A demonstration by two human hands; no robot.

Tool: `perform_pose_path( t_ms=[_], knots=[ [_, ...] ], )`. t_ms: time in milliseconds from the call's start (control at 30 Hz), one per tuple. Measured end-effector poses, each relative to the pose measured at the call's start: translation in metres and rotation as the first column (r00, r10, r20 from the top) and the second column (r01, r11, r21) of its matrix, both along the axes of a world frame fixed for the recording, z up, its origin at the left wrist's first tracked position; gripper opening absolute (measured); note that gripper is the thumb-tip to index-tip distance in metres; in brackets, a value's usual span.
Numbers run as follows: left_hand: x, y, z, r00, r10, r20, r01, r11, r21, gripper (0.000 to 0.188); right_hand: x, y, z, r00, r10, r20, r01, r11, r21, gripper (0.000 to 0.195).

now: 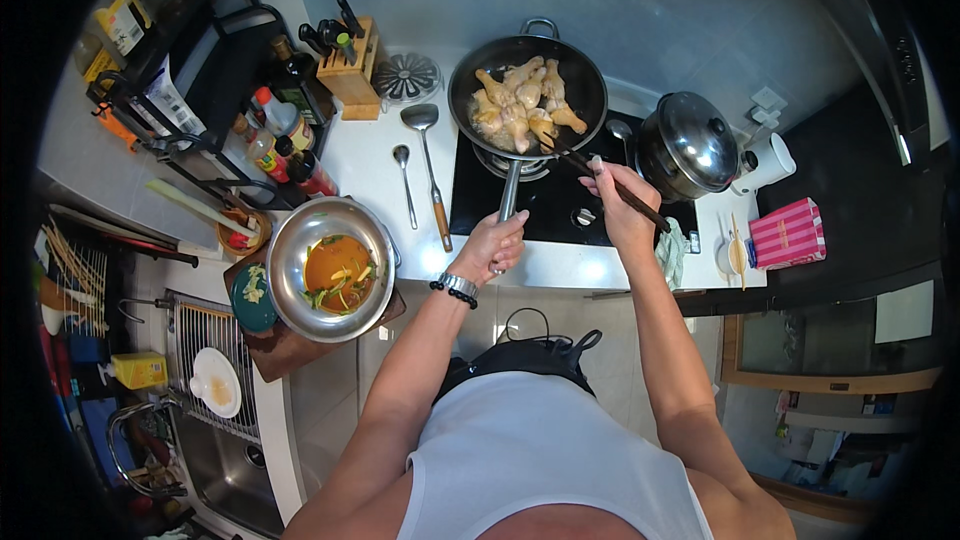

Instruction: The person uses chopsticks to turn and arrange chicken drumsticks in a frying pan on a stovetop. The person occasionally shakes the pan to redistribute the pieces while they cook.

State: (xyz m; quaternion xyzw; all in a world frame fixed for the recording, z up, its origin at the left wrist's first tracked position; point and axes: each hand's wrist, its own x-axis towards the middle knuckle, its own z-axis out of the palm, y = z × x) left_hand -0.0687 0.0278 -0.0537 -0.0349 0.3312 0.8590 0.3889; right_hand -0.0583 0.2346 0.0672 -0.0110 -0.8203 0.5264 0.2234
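My left hand (pixel 491 246) grips the metal handle of a black frying pan (pixel 589 71) on the gas hob. Several chicken drumsticks (pixel 529 94) lie in bubbling oil in the pan. In my right hand (pixel 625 208) are dark chopsticks (pixel 641 208), their tips at a drumstick near the pan's lower edge. Left of the hob, a wood-handled spatula (pixel 433 187) and a metal spoon (pixel 405 180) lie on the white worktop. Further left, a steel bowl (pixel 281 274) holds brown liquid with green and pale pieces, beside a green dish (pixel 247 307) of chopped pieces.
A lidded steel pot (pixel 686 146) stands right of the pan, with a ladle (pixel 619 130) between them. Beyond it are a green cloth (pixel 671 255) and a pink striped bag (pixel 787 234). A knife block (pixel 352 79), sauce bottles (pixel 266 154) and a sink (pixel 225 465) are on the left.
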Motion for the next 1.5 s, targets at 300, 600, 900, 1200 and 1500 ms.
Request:
perform_pose_path(
  t_ms=[300, 600, 900, 1200, 1500],
  knots=[
    [0.000, -0.002, -0.001, 1.000, -0.014, -0.005, 0.014, 1.000, 0.022, 0.030, -0.002, -0.010, -0.001, 0.997, 0.055, 0.049, -0.054, 0.998, -0.029, 0.020],
    [0.000, -0.001, -0.003, 1.000, -0.010, -0.016, 0.010, 0.999, 0.049, 0.032, 0.001, -0.017, -0.004, 0.998, 0.051, 0.031, -0.051, 0.999, -0.008, 0.019],
    [-0.001, -0.001, -0.003, 1.000, -0.018, -0.004, 0.018, 0.998, 0.055, 0.033, 0.004, -0.019, -0.003, 0.999, 0.037, 0.011, -0.037, 0.999, 0.005, 0.018],
    [-0.001, 0.000, -0.008, 1.000, -0.007, 0.002, 0.007, 0.998, 0.066, 0.033, 0.004, -0.021, -0.003, 0.998, 0.032, 0.046, -0.032, 0.999, -0.005, 0.019],
    [0.000, 0.000, -0.003, 1.000, -0.010, 0.025, 0.009, 0.997, 0.070, 0.031, -0.006, -0.024, -0.010, 0.998, 0.061, 0.030, -0.059, 0.997, -0.052, 0.018]
  ],
)
